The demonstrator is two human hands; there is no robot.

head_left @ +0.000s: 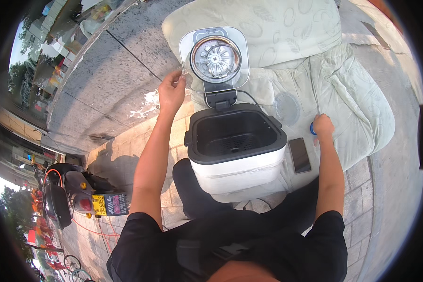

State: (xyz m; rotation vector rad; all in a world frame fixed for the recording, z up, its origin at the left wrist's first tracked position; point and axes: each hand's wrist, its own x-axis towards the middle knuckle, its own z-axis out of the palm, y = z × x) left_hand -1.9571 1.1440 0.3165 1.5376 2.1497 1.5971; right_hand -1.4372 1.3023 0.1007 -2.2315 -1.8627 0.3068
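A white cooker with a black inner pot [235, 134] stands in front of me, and perforations show in the pot's bottom. Its lid [242, 56] is swung up at the back, with a round metal heater cover [216, 58] facing me, browned around the rim. My left hand [172, 94] pinches the lid's left edge between thumb and fingers. Over the pale cushion to the right, my right hand [323, 126] is closed on a small blue thing [312, 128], mostly hidden in the fingers. Beside it lies a round grey mesh disc [286, 108].
A dark phone [299, 155] lies on the cushion right of the cooker. The pale sofa's backrest [296, 33] rises behind, and a black cord [251, 97] runs from the lid hinge. A concrete wall [113, 61] and a parked scooter [75, 192] are on the left.
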